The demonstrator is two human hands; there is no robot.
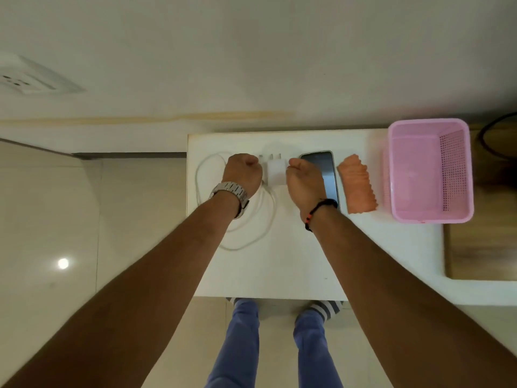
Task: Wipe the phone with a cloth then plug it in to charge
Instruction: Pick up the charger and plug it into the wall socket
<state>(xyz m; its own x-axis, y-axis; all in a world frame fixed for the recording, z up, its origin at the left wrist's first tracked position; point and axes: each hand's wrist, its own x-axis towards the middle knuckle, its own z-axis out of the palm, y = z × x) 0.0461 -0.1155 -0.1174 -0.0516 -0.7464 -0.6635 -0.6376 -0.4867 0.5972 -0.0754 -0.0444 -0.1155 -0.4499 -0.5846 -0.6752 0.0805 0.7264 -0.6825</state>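
A dark-screened phone (326, 168) lies flat near the back of the white table (279, 270). To its right lies a folded orange cloth (358, 186). A white charger adapter (275, 171) with its prongs pointing away sits left of the phone, and its white cable (207, 175) loops to the left. My left hand (242, 172) is a fist over the cable, just left of the adapter, with nothing visible in it. My right hand (304, 179) has its fingers curled, between the adapter and the phone, and covers the phone's left edge. I see nothing held in it.
A pink plastic basket (430, 169) stands at the table's right end, beside the cloth. A white wall socket (26, 79) is on the wall at the far left. A wooden surface (481, 247) and a black cord (492, 141) lie to the right. My legs stand below the table's front edge.
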